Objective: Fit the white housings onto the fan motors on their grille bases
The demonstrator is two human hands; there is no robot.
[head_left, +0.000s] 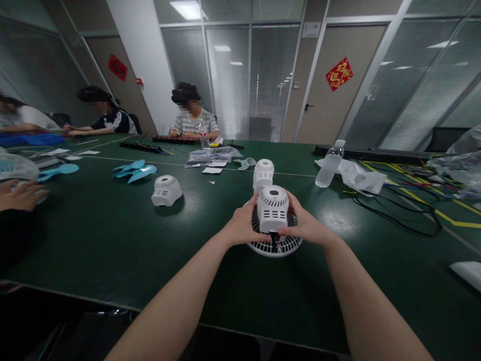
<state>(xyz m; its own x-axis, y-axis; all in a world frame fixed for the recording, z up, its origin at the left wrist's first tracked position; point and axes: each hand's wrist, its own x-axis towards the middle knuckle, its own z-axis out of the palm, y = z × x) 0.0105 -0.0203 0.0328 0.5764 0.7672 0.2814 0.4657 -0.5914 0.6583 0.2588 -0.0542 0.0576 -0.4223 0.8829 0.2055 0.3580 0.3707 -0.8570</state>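
Between my two hands is a white vented fan motor cover (273, 208), standing over a round white fan grille (276, 250) on the green table. My left hand (244, 223) wraps the cover's left side, its thumb low near the front. On the right side my right hand (303, 223) grips the same cover. A small black part (274, 241) shows below the cover's front edge, between my thumbs. Right behind stands a second white cover (263, 173). Another white cover (166, 190) sits apart on the left.
Light-blue fan blades (135, 170) lie at the left. A water bottle (330, 164), a plastic bag (363, 178) and black cables (398, 220) are on the right. A neighbour's hand (22, 194) rests at the far left; other people sit across the green table (112, 250).
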